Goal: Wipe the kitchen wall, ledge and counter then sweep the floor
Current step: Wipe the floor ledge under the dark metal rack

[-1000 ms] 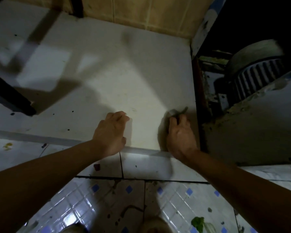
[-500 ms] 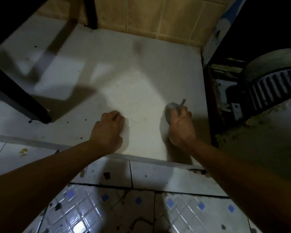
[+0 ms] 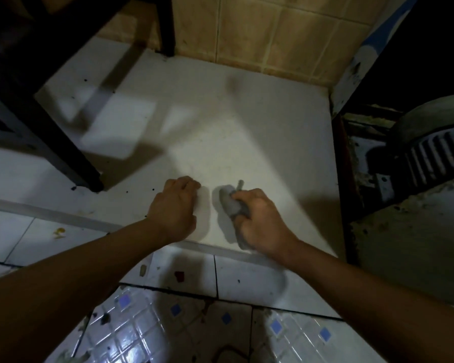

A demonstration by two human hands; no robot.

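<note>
Leftward along the front edge goes the right hand (image 3: 262, 221), closer to the left hand (image 3: 174, 208) than a second ago. It grips one crumpled grey cloth (image 3: 231, 203), pressed on the white tiled desk (image 3: 220, 121). The left hand rests there with fingers curled, holding nothing. Overlapping strokes with firm pressure should lift the dark specks. Two hands, one cloth.
</note>
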